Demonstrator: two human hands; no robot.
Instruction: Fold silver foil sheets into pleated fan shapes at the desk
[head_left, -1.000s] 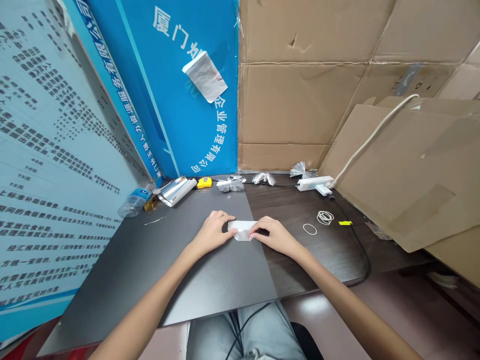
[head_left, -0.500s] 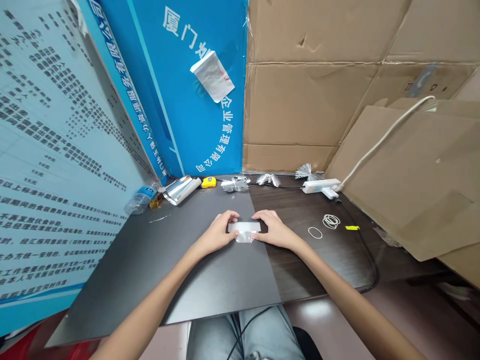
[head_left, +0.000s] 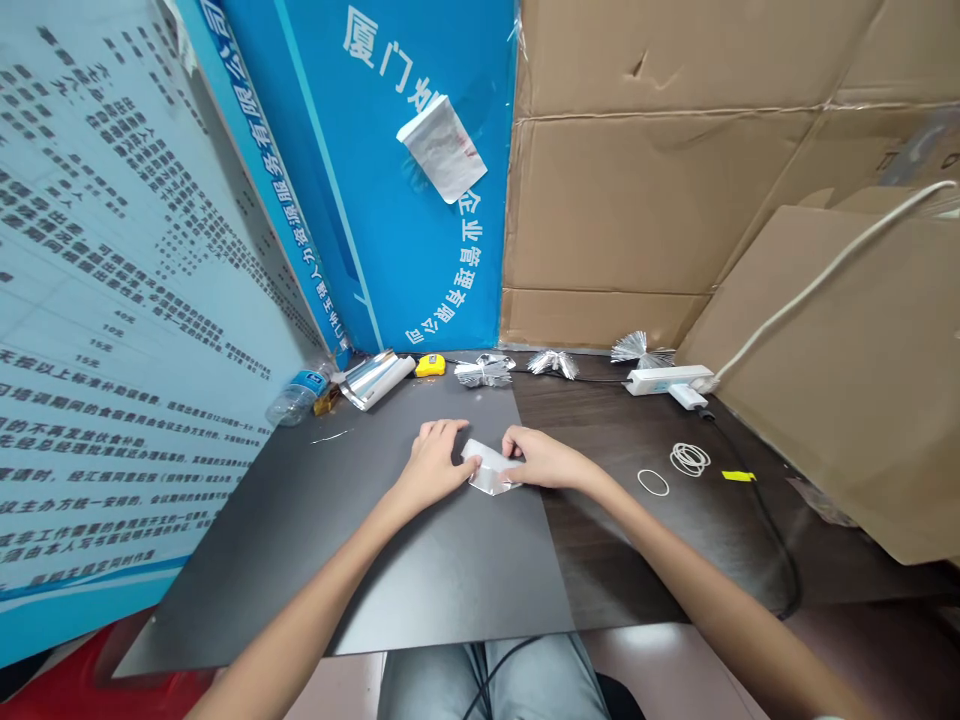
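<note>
A small silvery-white folded foil sheet (head_left: 491, 470) lies on the grey panel, slightly turned, between my two hands. My left hand (head_left: 435, 465) presses its thumb on the sheet's left edge, with the fingers arched beyond it. At the sheet's right end, my right hand (head_left: 546, 460) grips with the thumb on top and the fingers curled in; its fingertips are partly hidden.
Along the back stand a plastic bottle (head_left: 298, 395), a foil roll (head_left: 377, 378), a yellow tape measure (head_left: 430, 365), fringed silver bundles (head_left: 484, 372) and a power strip (head_left: 670, 380). White rings (head_left: 689, 459) and a yellow tag (head_left: 739, 476) lie at right, near a black cable (head_left: 772, 525).
The foil sheet has turned, its right end now lower. My right fingers have curled in, and my left fingers sit off the sheet's far edge. The view has shifted slightly left.
</note>
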